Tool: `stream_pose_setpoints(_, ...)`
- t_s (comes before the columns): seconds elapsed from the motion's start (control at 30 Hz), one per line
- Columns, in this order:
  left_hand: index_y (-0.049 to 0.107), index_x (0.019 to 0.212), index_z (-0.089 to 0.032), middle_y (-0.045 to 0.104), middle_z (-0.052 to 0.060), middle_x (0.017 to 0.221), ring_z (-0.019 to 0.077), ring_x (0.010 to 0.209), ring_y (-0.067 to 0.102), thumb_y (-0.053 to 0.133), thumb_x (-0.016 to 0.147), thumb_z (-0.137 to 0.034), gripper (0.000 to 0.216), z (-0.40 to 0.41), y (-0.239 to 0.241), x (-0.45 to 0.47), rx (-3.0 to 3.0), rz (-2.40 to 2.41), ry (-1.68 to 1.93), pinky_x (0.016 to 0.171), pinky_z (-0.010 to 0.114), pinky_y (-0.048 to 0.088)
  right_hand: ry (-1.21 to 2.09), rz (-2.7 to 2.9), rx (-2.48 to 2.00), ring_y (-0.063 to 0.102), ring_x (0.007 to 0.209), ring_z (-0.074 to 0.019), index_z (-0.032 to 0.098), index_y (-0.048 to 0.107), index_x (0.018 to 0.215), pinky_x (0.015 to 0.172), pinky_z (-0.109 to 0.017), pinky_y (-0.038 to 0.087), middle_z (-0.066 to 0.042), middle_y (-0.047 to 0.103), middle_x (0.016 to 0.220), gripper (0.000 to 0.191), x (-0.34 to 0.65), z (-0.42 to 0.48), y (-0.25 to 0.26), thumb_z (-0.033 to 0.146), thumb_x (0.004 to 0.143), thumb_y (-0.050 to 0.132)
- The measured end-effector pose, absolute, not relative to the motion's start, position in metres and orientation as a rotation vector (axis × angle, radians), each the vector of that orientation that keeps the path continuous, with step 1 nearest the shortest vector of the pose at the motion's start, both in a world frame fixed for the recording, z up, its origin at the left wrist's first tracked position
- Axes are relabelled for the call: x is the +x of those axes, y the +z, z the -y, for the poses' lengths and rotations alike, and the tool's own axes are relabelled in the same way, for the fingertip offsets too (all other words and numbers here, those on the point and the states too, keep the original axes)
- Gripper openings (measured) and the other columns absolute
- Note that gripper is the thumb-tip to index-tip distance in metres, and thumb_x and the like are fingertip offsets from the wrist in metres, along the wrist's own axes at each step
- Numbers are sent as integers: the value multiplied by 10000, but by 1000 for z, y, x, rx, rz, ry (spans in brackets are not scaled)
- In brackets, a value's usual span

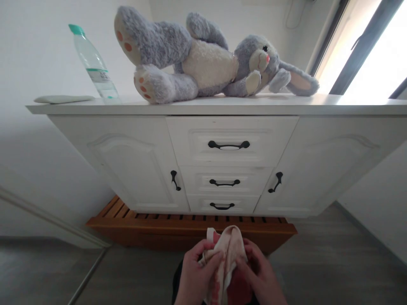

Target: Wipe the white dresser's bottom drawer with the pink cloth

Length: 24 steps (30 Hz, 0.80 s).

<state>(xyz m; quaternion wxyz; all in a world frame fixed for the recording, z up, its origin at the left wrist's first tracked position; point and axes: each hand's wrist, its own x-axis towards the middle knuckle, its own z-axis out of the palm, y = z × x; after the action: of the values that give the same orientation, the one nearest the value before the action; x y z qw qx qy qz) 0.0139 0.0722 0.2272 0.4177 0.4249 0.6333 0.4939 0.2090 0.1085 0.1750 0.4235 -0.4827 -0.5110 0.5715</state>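
Low in the middle of the view, my left hand (196,271) and my right hand (259,271) both grip a crumpled cloth (230,248), cream with red patches. The cloth bunches up between the fingers and rises a little above them. Both hands are held in front of a white cabinet (133,169), below its lowest drawer (222,204).
On the cabinet top lie a grey and white plush rabbit (206,59) on its back, a clear bottle (94,63) with a green cap, and a flat pale pad (62,99). A wooden slatted platform (190,224) sits under the cabinet. A bright window (365,46) is at the upper right.
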Motion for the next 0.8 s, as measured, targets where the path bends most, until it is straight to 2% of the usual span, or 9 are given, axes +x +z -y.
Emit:
stream_pose_setpoints(0.1,731,717,-215,724,85,963,243,894,654,706,752,-313,107,-75,233,-2,1392,-1764,1291,804,306,499,1281,1397,-1239,562,1183,-298,190,713,767,932,-339,499,-143,592,1281,364,217,-114,180,552,795,677)
stream_pose_setpoints(0.17,725,714,-225,688,108,1119,266,1014,637,697,758,-307,97,-77,235,-15,1514,-1913,1326,887,325,481,1262,1416,-1259,607,1065,-268,199,707,807,815,-304,523,-126,637,1165,355,230,-122,189,549,818,649)
stream_pose_setpoints(0.2,707,699,-224,695,102,1070,254,973,642,687,772,-324,126,-79,237,-20,1527,-1950,1295,860,316,482,1257,1429,-1275,627,945,-239,202,697,811,742,-285,521,-102,663,1036,352,236,-126,194,550,818,648)
stream_pose_setpoints(0.27,655,683,-223,689,39,789,195,740,624,644,822,-389,216,-82,239,-25,1484,-1919,1165,702,273,466,1227,1459,-1328,580,691,-174,204,665,776,606,-252,478,-29,623,758,354,245,-133,203,557,806,658)
stream_pose_setpoints(0.37,602,670,-219,582,-30,561,142,556,509,569,869,-481,330,-86,238,-18,1342,-1810,1039,550,239,373,1163,1476,-1429,498,558,-146,212,638,756,495,-237,407,19,538,607,377,244,-137,212,587,794,656)
stream_pose_setpoints(0.5,569,646,-214,546,-35,554,133,553,473,563,866,-504,364,-88,228,8,1115,-1655,1147,544,236,357,1058,1553,-1428,548,608,-170,227,681,824,565,-252,444,-9,619,664,383,217,-126,218,607,797,637)
stream_pose_setpoints(0.63,586,640,-194,548,-34,601,124,594,476,643,813,-502,358,-84,220,31,979,-1457,1205,581,229,392,1103,1733,-1173,609,714,-199,249,699,840,673,-271,500,-46,655,785,278,189,-107,209,497,871,577)
stream_pose_setpoints(0.7,642,675,-183,595,-18,632,127,609,505,666,792,-515,352,-79,217,36,912,-1393,1224,589,233,415,1124,1797,-1046,635,793,-223,262,711,915,714,-292,529,-71,662,892,247,184,-99,197,481,818,651)
stream_pose_setpoints(0.8,748,794,-187,733,51,785,164,675,616,749,700,-541,366,-71,215,34,589,-1310,1293,616,267,489,1094,1743,-1042,659,918,-282,287,716,1049,795,-340,560,-107,670,1056,444,186,-94,182,449,647,815)
